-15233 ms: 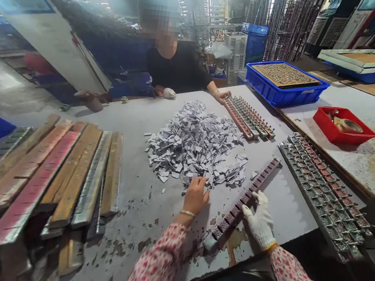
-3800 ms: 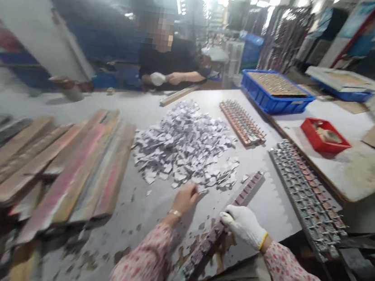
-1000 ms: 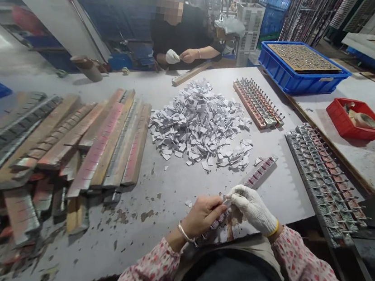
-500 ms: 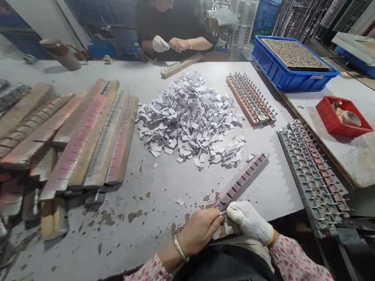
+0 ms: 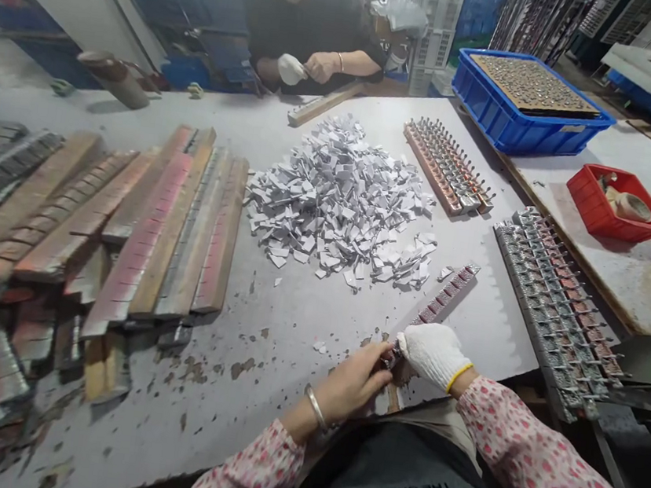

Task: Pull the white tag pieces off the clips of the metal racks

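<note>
Across the dark apron (image 5: 386, 473) below the hands, the words "THE ONLY WEALTH" can be read, upside down to the wearer, with round characters beneath them, partly cut off. On the wall of the blue tray (image 5: 511, 132) a pale label (image 5: 572, 129) is too small to read. The speckled strip (image 5: 443, 294) lies aslant on the tabletop (image 5: 287, 310), its near part hidden by the hands. The bare left hand (image 5: 347, 385) meets it with a gap showing between thumb and forefinger; whether the tips grip anything I cannot tell. The gloved right hand (image 5: 433, 356) has its fingers curled over the strip, their tips hidden, so their hold cannot be told either. Half a second ago a small white piece showed between the two hands; now none can be made out there. In the oldest view the left hand was at the near edge of the heap of white pieces (image 5: 342, 206), and a co-worker's hand touched the short studded strips (image 5: 447, 168); now the co-worker's hands (image 5: 308, 68) are together behind a pale bar (image 5: 322, 107).
</note>
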Available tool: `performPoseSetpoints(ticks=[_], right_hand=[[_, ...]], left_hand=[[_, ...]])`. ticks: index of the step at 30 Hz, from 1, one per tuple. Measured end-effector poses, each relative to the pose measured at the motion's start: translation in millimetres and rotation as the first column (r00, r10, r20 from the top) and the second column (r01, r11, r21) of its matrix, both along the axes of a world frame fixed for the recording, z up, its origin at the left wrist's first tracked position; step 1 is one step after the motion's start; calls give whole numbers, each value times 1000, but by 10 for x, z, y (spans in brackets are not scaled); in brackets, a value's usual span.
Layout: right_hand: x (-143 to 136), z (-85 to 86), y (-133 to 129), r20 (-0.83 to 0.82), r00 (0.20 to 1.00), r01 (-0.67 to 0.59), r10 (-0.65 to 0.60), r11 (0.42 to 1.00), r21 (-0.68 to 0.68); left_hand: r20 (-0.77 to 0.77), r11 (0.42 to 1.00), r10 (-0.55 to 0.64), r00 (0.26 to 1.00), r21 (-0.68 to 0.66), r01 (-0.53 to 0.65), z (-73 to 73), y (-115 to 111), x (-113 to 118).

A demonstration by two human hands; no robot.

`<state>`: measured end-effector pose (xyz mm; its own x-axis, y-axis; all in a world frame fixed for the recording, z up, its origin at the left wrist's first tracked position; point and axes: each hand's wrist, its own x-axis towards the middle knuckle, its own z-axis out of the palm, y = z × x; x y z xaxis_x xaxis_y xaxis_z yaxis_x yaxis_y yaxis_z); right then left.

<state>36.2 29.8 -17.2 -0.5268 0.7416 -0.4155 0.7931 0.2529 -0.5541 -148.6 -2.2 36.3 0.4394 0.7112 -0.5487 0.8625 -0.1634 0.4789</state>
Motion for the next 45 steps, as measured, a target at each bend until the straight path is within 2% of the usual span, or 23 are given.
performPoseSetpoints(ticks=[2, 5, 8, 11, 13, 18, 24, 28, 31, 33, 34, 36, 38, 40, 42, 44, 45], right_hand=[[8, 30, 30, -3, 1000, 23, -23, 1000, -4], [1, -26, -4, -17, 994, 105, -104, 994, 17], [-16, -133, -91, -47, 993, 109, -108, 994, 17], [21, -227, -145, -157, 985, 67, -66, 998, 2], [90, -271, -136, -271, 958, 89, -95, 995, -34], [229, -306, -25, -484, 800, 332, -355, 933, -137], [99, -297, -23, -609, 688, 407, -394, 905, -126], [56, -276, -73, -646, 589, 472, -485, 856, -212], [56, -212, -111, -731, 565, 396, -384, 903, -168], [53, -160, -133, -759, 581, 371, -292, 926, -73], [52, -136, -140, -755, 591, 379, -285, 924, -53], [57, -97, -147, -733, 584, 403, -350, 908, -113], [73, -63, -143, -727, 543, 387, -421, 894, -228], [97, -28, -143, -741, 491, 347, -459, 883, -317], [113, 8, -164, -749, 426, 307, -508, 860, -408], [106, 41, -218, -726, 348, 237, -594, 805, -545], [93, 54, -258, -702, 316, 175, -639, 766, -619]], left_hand=[[-142, 992, 16, 990, 125, 2, -47, 285, -99], [-383, 934, 84, 920, 352, 61, -118, 832, -251], [-447, 909, 97, 889, 404, 104, -186, 1267, -365], [-474, 899, 94, 875, 417, 130, -257, 1394, -426], [-478, 895, 112, 871, 430, 120, -294, 1323, -448], [-423, 888, 180, 888, 459, 38, -282, 1028, -450], [-241, 899, 275, 931, 407, -160, -157, 890, -319], [-12, 924, 308, 951, 242, -296, -64, 687, -106], [134, 933, 345, 929, 58, -355, 5, 491, 63], [223, 907, 420, 880, -90, -411, 58, 385, 139], [256, 895, 445, 858, -147, -421, 88, 344, 163], [295, 907, 419, 859, -164, -387, 152, 281, 190], [251, 961, 271, 929, -13, -277, 217, 241, 203], [106, 974, 122, 987, 181, -140, 276, 223, 217], [-41, 958, 49, 998, 283, -36, 330, 231, 239], [-32, 974, 30, 999, 226, -22, 383, 257, 268], [37, 991, 29, 999, 126, -34, 408, 271, 284]])
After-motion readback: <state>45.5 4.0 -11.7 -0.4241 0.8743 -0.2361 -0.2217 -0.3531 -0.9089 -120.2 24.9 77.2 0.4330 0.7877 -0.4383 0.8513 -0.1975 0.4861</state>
